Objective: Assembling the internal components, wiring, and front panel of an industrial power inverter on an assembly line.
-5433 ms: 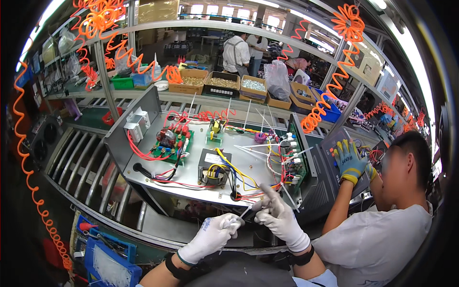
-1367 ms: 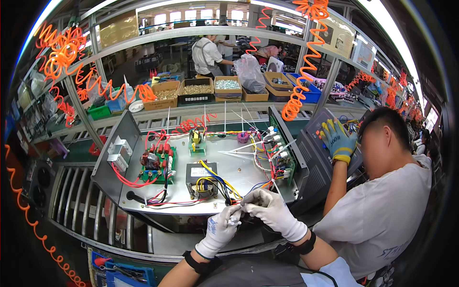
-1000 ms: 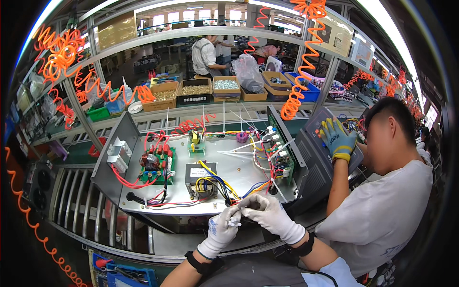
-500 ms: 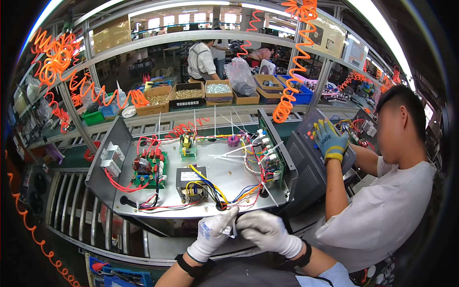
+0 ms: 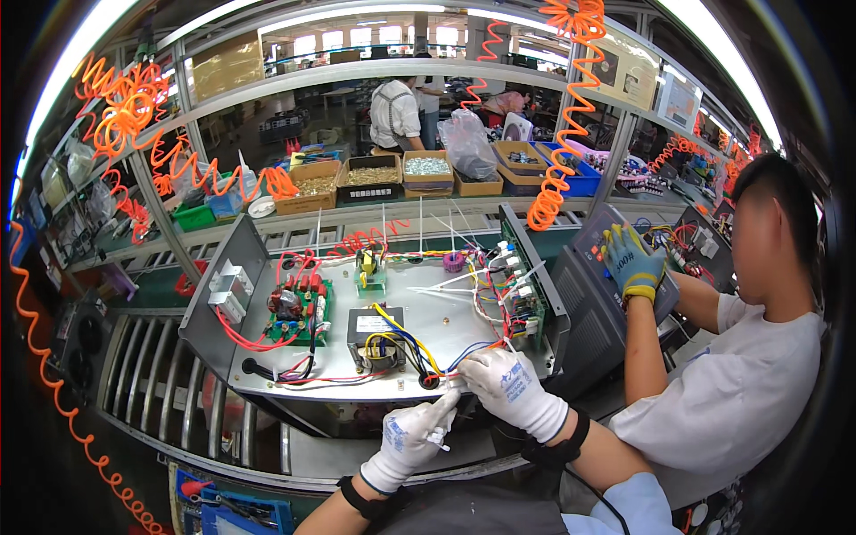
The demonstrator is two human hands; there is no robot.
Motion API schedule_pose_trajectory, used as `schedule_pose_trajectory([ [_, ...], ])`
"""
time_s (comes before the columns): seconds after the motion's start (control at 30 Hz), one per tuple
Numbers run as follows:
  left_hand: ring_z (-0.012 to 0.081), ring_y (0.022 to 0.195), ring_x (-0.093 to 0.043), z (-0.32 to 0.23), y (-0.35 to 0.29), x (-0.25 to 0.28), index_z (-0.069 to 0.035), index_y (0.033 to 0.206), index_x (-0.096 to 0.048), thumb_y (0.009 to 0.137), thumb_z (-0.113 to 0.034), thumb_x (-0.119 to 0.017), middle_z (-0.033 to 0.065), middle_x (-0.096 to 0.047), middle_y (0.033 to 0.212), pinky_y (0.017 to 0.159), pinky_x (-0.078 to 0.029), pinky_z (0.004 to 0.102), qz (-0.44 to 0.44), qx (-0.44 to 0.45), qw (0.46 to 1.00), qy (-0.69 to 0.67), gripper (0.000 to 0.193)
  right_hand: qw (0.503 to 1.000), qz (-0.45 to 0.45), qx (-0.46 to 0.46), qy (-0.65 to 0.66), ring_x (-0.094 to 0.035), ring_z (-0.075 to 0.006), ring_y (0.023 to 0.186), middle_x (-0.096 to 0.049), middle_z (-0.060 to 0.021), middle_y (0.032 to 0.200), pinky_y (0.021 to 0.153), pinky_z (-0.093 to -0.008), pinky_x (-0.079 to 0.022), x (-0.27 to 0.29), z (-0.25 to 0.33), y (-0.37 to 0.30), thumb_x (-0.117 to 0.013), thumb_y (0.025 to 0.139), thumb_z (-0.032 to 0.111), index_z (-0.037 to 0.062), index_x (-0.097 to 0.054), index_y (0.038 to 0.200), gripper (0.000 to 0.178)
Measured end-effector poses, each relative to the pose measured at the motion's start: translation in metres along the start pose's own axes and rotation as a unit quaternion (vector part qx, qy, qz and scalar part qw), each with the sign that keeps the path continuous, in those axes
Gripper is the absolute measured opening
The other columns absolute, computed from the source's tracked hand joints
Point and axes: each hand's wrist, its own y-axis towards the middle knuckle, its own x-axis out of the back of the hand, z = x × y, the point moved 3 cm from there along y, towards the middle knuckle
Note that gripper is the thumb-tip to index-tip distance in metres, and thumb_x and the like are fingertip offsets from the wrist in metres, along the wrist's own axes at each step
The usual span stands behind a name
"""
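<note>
An open grey metal chassis (image 5: 267, 379) lies in front of me, with a transformer (image 5: 374, 337), green circuit boards (image 5: 300, 314) and coloured wires inside. My left hand (image 5: 412, 443) is closed below the chassis's front edge, on small white strips (image 5: 437, 438) that look like cable ties; its index finger points up toward the wires. My right hand (image 5: 514, 390) reaches over the front right edge, fingers curled and pinching at the wire bundle (image 5: 452, 373) beside a black grommet (image 5: 430, 381). Its fingertips are partly hidden. Several white cable ties (image 5: 437, 289) stick out around the right-hand wiring.
At my right a co-worker in a yellow-and-grey glove (image 5: 635, 263) handles a dark grey casing (image 5: 588, 299). Boxes of small hardware (image 5: 370, 178) stand along the back. Orange coiled hoses (image 5: 557, 178) hang overhead. A roller conveyor (image 5: 165, 383) runs at left; a blue tool tray (image 5: 241, 513) sits below.
My right hand has moved up and forward from beside the left hand to the wires at the chassis edge. My left hand has shifted slightly lower. The whole view has shifted a little.
</note>
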Motion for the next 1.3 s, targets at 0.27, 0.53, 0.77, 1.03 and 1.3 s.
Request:
schedule_pose_trajectory([
  [0.27,0.0213,0.063,-0.065,-0.005,0.001,0.000,-0.007,0.118,-0.062,0.080,-0.006,-0.067,0.0084,-0.067,0.080,0.057,-0.052,0.0317,0.026,0.035,0.999,-0.033,0.038,0.995,-0.034,0.041,0.078,-0.062,-0.0296,0.074,-0.062,-0.0113,0.083,0.061,-0.0392,-0.049,-0.007,-0.010,0.001,-0.066,0.077,0.007,0.0067,-0.064,0.102,0.025],
  [0.53,0.0261,0.065,-0.064,-0.002,-0.003,-0.006,-0.005,0.108,-0.063,0.081,-0.002,-0.061,0.0098,-0.065,0.079,0.059,-0.051,0.0330,-0.004,0.066,0.995,-0.068,0.027,0.995,-0.070,0.075,0.014,-0.063,-0.0289,0.081,-0.060,-0.0133,0.110,0.069,-0.0411,-0.050,-0.028,-0.005,-0.008,-0.069,0.078,0.019,0.0084,-0.060,0.114,0.039],
  [0.77,0.0249,0.054,-0.057,-0.026,0.001,-0.017,-0.004,0.091,-0.060,0.075,0.004,-0.055,0.0061,-0.055,0.064,0.050,-0.045,0.0335,0.073,-0.001,0.994,-0.078,0.018,0.995,-0.067,0.021,-0.067,-0.061,-0.0249,0.068,-0.060,-0.0056,0.088,0.063,-0.0418,-0.048,-0.041,0.007,-0.001,-0.070,0.074,0.024,0.0094,-0.058,0.115,0.045],
  [1.03,0.0142,0.052,-0.054,-0.017,-0.016,0.013,0.000,0.111,-0.058,0.084,-0.001,-0.050,0.0038,-0.055,0.063,0.051,-0.045,0.0272,0.099,0.146,0.978,-0.114,0.028,0.996,-0.031,-0.030,0.081,-0.059,-0.0338,0.095,-0.052,-0.0162,0.124,0.083,-0.0448,-0.046,-0.015,0.005,-0.009,-0.067,0.077,0.023,0.0069,-0.049,0.130,0.058],
  [1.3,0.0097,0.081,-0.058,-0.008,0.000,0.057,0.004,0.126,-0.051,0.100,-0.026,-0.039,0.0101,-0.069,0.090,0.075,-0.047,0.0245,0.023,0.314,0.899,-0.305,0.042,0.959,-0.155,0.007,0.238,-0.063,-0.0290,0.078,-0.065,-0.0136,0.090,0.069,-0.0368,-0.049,0.039,0.049,0.000,-0.072,0.072,0.006,0.0001,-0.064,0.108,0.038],
])
